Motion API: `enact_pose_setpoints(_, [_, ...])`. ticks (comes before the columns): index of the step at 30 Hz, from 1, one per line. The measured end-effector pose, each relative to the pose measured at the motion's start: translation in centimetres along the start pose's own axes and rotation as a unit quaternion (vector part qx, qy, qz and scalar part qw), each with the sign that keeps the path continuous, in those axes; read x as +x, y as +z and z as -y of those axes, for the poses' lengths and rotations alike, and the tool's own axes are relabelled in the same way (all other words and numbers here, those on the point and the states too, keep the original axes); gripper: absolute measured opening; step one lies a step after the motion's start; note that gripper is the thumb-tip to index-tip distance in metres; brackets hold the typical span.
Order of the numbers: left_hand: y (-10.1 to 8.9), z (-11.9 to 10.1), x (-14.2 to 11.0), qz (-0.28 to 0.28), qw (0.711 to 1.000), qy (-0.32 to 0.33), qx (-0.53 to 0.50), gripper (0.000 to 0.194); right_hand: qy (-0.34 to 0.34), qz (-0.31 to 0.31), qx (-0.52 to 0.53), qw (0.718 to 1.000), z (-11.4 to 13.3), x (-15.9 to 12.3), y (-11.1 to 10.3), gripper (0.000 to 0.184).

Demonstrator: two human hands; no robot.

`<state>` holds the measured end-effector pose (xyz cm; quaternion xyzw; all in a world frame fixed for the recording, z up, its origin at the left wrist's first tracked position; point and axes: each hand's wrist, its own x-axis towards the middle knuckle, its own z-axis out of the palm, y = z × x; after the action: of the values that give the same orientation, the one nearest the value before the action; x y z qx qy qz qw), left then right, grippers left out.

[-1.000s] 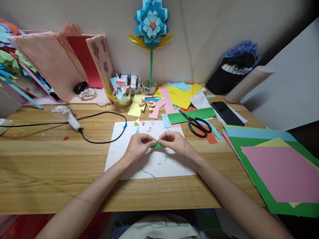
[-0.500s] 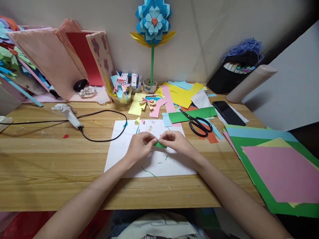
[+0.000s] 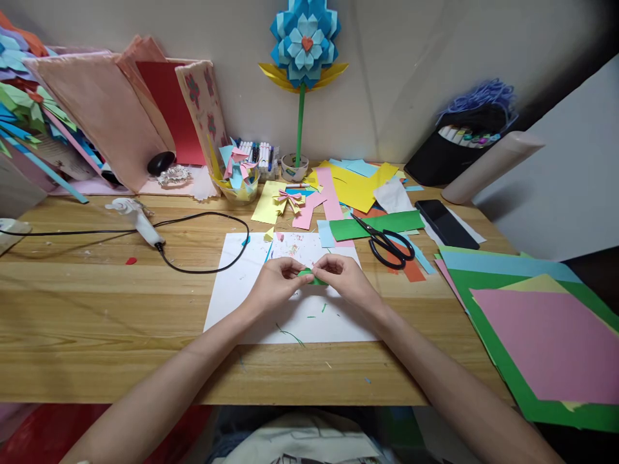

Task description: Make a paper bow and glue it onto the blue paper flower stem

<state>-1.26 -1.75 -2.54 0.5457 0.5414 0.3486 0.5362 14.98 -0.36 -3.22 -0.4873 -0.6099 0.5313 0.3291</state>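
Note:
A small piece of green paper (image 3: 318, 281) is pinched between both hands above the white sheet (image 3: 236, 290). My left hand (image 3: 279, 281) grips its left side with thumb and forefinger. On the other side, my right hand (image 3: 342, 277) holds it the same way, the two thumbs close together. The fingers cover most of the piece, so its full shape is hidden. Thin green offcuts (image 3: 291, 335) lie on the sheet below the hands. Black-handled scissors (image 3: 387, 245) rest beyond my right hand, partly on a green paper strip (image 3: 377, 224).
A glue gun (image 3: 138, 225) with a looping black cord lies at left. Coloured sheets (image 3: 546, 341) are stacked at right, near a phone (image 3: 447, 223). At the back stand a blue paper flower (image 3: 305, 45), a cup of paper pieces (image 3: 239, 187) and a black marker pouch (image 3: 445, 151).
The fingers have shifted on the green paper, and it looks more folded, with less of it showing below the thumbs. The whole view has moved slightly.

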Motion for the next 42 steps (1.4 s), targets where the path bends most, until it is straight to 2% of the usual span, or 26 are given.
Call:
enact_pose_setpoints(5, [-0.1, 0.4, 0.1, -0.008, 0.999, 0.024, 0.033, 0.021, -0.004, -0.006, -0.015, 1.000, 0.1, -0.1, 0.2, 0.012])
enact_pose_setpoints(13, [-0.4, 0.2, -0.1, -0.018, 0.998, 0.041, 0.041, 0.015, -0.005, 0.053, -0.011, 0.999, 0.2, -0.1, -0.3, 0.019])
enact_pose_setpoints(19, [-0.4, 0.2, 0.0, -0.033, 0.993, 0.063, 0.092, 0.024, -0.039, 0.010, -0.056, 0.998, 0.4, -0.3, -0.1, 0.017])
enact_pose_setpoints(24, [-0.1, 0.0, -0.2, -0.048, 0.985, 0.099, 0.136, 0.025, -0.049, -0.003, -0.048, 0.998, 0.3, -0.3, 0.2, 0.019])
enact_pose_setpoints(29, [-0.1, 0.3, 0.0, -0.010, 0.995, 0.073, 0.062, 0.027, -0.037, -0.022, -0.027, 0.999, 0.4, -0.2, 0.0, 0.020])
enact_pose_setpoints(34, [-0.6, 0.6, 0.5, 0.002, 0.999, 0.038, 0.017, 0.027, 0.010, 0.037, 0.028, 0.999, 0.2, 0.3, -1.1, 0.024])
enact_pose_setpoints(42, [-1.0, -0.7, 0.2, 0.090, 0.993, 0.056, 0.060, 0.018, 0.114, 0.137, 0.138, 0.974, 0.0, 0.3, -2.3, 0.024])
